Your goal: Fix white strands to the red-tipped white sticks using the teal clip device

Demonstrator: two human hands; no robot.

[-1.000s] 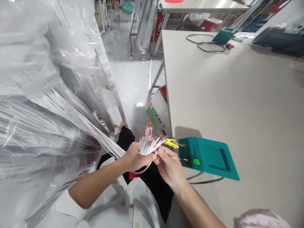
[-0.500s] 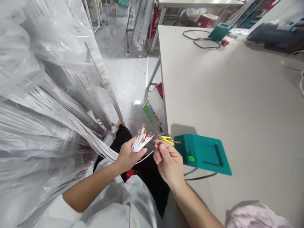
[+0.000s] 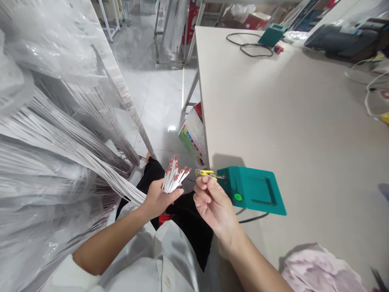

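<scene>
My left hand (image 3: 159,198) is closed around a bundle of white wires (image 3: 174,180) whose reddish, copper-looking ends point up and away from me. The rest of the bundle trails off to the left. My right hand (image 3: 214,202) has thumb and fingertips pinched together just beneath a yellow clip (image 3: 203,172); whatever may lie between them is too small to make out. That clip sits on a metal rod sticking out of a green device (image 3: 229,184) with a bright green round button, at the table's near left edge.
Many white wires (image 3: 54,121), partly covered in clear plastic, hang on a rack to my left. A pale table (image 3: 243,109) spans the right side. On it are a second green device (image 3: 271,35) with a black cable and a pink cloth (image 3: 319,267). A printed box (image 3: 193,136) stands below.
A loose single wire that stuck out below my left hand is no longer visible. My right fingertips have moved closer in under the yellow clip. The whole view has shifted slightly.
</scene>
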